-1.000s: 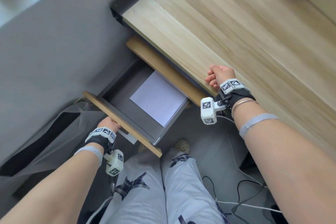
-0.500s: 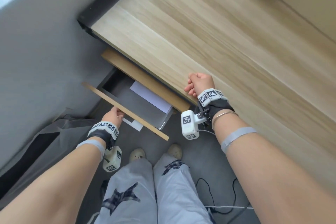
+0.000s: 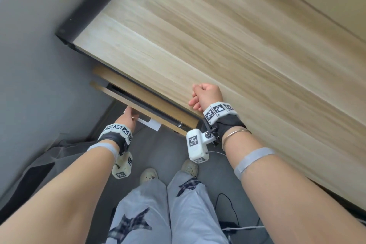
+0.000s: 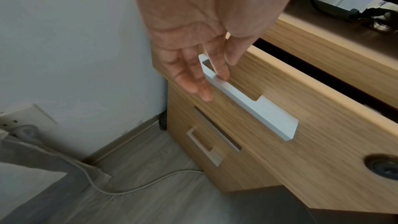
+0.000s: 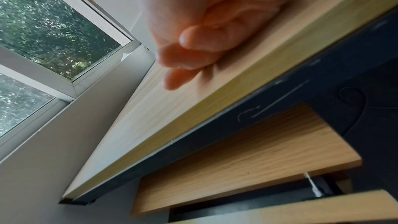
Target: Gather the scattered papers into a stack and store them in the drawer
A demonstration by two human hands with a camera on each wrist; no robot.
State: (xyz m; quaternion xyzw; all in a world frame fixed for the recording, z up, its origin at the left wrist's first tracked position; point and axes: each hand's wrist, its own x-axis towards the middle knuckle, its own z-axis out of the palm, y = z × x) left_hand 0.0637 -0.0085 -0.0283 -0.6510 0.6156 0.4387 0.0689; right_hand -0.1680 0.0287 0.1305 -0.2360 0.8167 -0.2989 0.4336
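At the centre left of the head view, the drawer (image 3: 142,108) now shows only a narrow dark slit under the desk (image 3: 208,41); a second ago it stood wide open with the papers lying white on its floor, and half a second ago it was about half in. The papers can no longer be seen, so they are presumably inside, under the desk's edge. The left hand (image 4: 193,54) is at the drawer front with straight fingers (image 4: 189,81) against the white handle (image 4: 247,105), pushing rather than gripping. The right hand (image 3: 207,95) is a loose fist clasping nothing, resting on the desk's near edge just as it did before. Judging by the gap that remains in the left wrist view, the task is nearly done: the stack is stored and only the last bit of closing is left, a short straight push.
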